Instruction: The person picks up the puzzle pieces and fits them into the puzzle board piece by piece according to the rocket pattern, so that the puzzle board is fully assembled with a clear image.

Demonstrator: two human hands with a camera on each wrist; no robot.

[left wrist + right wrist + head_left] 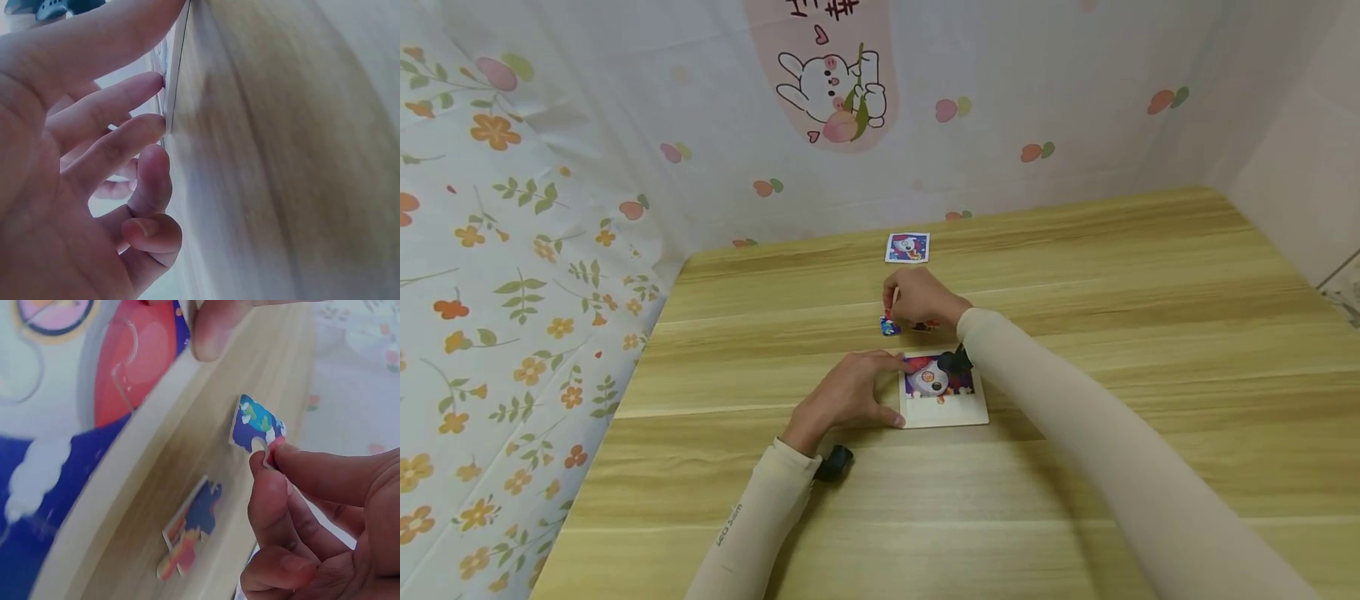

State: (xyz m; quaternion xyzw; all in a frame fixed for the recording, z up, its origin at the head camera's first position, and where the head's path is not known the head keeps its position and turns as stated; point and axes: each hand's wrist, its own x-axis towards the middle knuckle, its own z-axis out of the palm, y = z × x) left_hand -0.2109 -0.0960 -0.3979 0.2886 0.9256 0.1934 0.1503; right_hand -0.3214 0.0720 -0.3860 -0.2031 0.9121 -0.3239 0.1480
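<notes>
A white-framed jigsaw puzzle board (949,412) lies on the table, its picture part filled in and its near strip bare white. My left hand (850,392) rests at the board's left side, the thumb by the near corner and a finger over the picture. In the left wrist view, fingertips (156,125) touch the board's edge. Just beyond the board, my right hand (920,296) pinches a blue puzzle piece (253,422) between thumb and index finger, tilted up off the table. A second, dark blue and orange piece (200,515) lies beside the board, partly covered by the right hand in the head view.
A small picture card (907,247) lies near the table's back edge. Wood-grain table (737,333) surrounds the board. Behind it hangs a printed cloth (1000,100), with a floral cloth (512,333) on the left. Both wrists carry black cameras.
</notes>
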